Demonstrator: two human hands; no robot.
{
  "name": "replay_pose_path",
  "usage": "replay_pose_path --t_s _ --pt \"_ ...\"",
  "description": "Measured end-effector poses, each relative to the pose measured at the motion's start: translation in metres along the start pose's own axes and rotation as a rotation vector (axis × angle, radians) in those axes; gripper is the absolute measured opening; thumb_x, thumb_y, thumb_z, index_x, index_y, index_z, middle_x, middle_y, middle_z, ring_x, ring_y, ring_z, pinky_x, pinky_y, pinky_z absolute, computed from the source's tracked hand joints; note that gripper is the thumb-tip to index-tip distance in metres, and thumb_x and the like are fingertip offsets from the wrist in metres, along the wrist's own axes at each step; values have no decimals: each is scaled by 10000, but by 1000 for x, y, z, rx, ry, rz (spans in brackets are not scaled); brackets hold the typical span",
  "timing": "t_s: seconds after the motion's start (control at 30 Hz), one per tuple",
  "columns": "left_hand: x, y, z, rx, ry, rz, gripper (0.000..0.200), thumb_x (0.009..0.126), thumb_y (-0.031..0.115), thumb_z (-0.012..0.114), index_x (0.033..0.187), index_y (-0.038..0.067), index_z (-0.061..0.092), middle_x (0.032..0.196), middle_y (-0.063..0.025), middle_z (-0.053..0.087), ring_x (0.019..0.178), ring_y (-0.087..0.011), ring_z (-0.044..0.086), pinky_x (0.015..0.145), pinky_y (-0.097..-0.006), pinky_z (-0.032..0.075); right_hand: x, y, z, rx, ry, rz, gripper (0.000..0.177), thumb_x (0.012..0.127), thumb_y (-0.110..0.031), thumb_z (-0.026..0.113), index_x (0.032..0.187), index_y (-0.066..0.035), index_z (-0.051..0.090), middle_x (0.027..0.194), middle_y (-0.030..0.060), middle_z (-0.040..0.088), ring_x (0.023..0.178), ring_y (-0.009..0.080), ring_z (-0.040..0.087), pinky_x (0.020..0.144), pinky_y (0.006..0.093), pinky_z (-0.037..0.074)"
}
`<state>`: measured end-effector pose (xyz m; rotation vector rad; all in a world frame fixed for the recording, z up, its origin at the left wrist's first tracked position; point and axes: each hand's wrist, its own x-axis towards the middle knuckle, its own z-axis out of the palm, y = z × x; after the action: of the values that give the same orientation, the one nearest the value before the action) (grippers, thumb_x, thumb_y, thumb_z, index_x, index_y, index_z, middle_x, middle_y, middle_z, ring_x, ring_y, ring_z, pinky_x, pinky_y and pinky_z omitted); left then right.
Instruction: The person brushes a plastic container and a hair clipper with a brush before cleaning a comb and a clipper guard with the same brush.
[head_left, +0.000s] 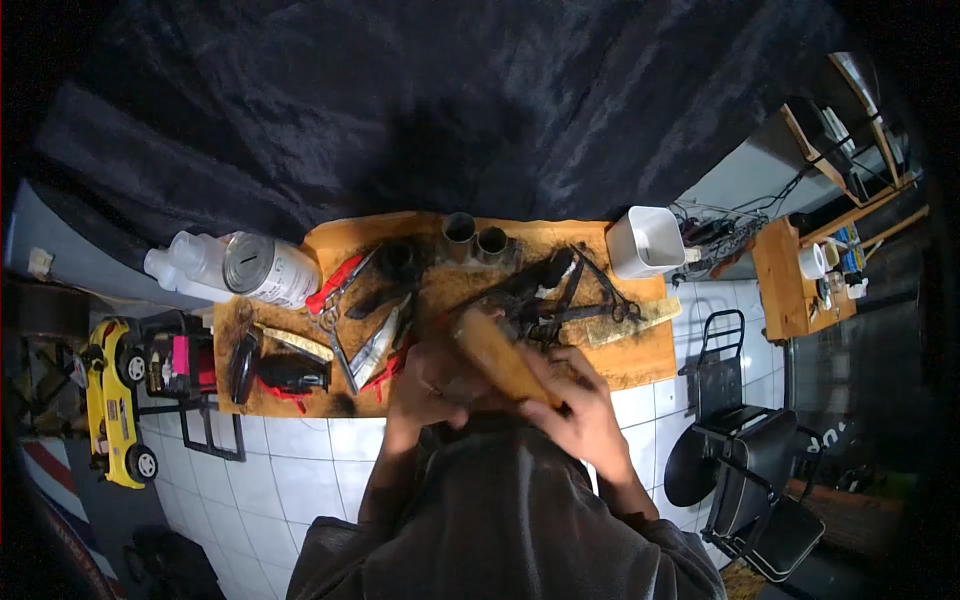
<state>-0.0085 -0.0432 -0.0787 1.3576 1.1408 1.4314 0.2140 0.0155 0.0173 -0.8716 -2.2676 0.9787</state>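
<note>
My right hand [583,408] is closed around one end of a wooden-backed brush [500,360], which slants up and to the left over the near middle of the table. The brush's bristle side is hidden, and its far end is blurred. Close beside that far end is my left hand [428,385], its fingers smeared by motion; I cannot tell if it holds anything. Just beyond the brush lie dark scissors [607,290] and a pale yellow comb [635,322]. Red-handled clippers [335,283] rest left of centre, with a black hair clipper [293,373] nearer the front edge.
Dark hair clippings cover much of the wooden table [560,232]. At its back stand two dark cups [459,230], a white container [645,243] and a large white can [268,270]. A yellow toy car [116,405] is at left, a folding chair [750,450] at right.
</note>
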Motion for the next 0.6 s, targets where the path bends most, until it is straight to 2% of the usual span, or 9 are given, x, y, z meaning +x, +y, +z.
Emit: replay_pose_path --t_s 0.03,0.07,0.17,0.27,0.37,0.4,0.5,0.57,0.6 --pt "-4 2 -6 128 -28 3 883 765 656 615 1305 -36 514 1260 -191 584 1163 -261 570 986 -361 415 2 8 3 -26 80 -6 526 786 -163 741 1287 -84 599 1025 196 581 945 309 584 801 386 500" --pt "6 28 -2 177 28 39 777 773 548 653 1298 -12 531 1186 -181 623 1082 -251 615 930 -355 455 5 10 1 -21 118 66 517 795 -159 732 1286 -72 596 1012 201 587 916 312 586 789 385 497" --pt "9 21 2 -72 29 -32 727 762 449 681 1301 -13 528 1169 -182 634 1071 -246 619 921 -346 460 12 26 1 45 162 161 490 823 -135 699 1283 -17 577 967 207 598 840 311 595 762 361 487" --pt "14 35 6 114 48 -15 720 760 477 660 1276 -12 549 1132 -178 644 1023 -252 631 894 -334 470 12 29 -2 120 137 181 491 818 -127 693 1276 5 575 971 205 605 845 298 595 769 352 482" --pt "0 12 0 31 17 -79 721 749 512 638 1233 -18 574 1091 -179 651 996 -268 635 884 -343 473 7 15 -7 266 26 -44 512 805 -144 702 1280 1 575 975 194 605 842 293 591 784 357 480" --pt "0 10 2 -51 26 -24 722 744 524 636 1211 -25 584 1069 -177 653 982 -274 636 887 -346 471 7 14 -4 274 -6 -114 534 801 -153 701 1297 -8 565 981 187 604 870 296 600 815 358 475" --pt "-1 5 1 -134 3 102 759 725 556 640 1188 -42 583 1069 -179 640 987 -285 626 902 -358 464 6 15 4 279 -45 25 544 807 -146 695 1313 -11 551 996 183 604 911 298 609 837 347 471" --pt "3 2 -15 22 -72 147 823 708 572 660 1232 -51 544 1161 -192 607 1054 -284 602 923 -369 456 8 15 3 316 -40 81 506 844 -140 660 1318 -9 542 1033 203 619 951 311 615 857 350 472" --pt "5 1 -15 -87 -56 155 860 705 588 658 1262 -49 506 1207 -191 566 1096 -292 571 944 -390 446 7 19 5 325 -22 92 491 858 -140 648 1318 -8 540 1051 214 625 964 314 620 864 351 473"
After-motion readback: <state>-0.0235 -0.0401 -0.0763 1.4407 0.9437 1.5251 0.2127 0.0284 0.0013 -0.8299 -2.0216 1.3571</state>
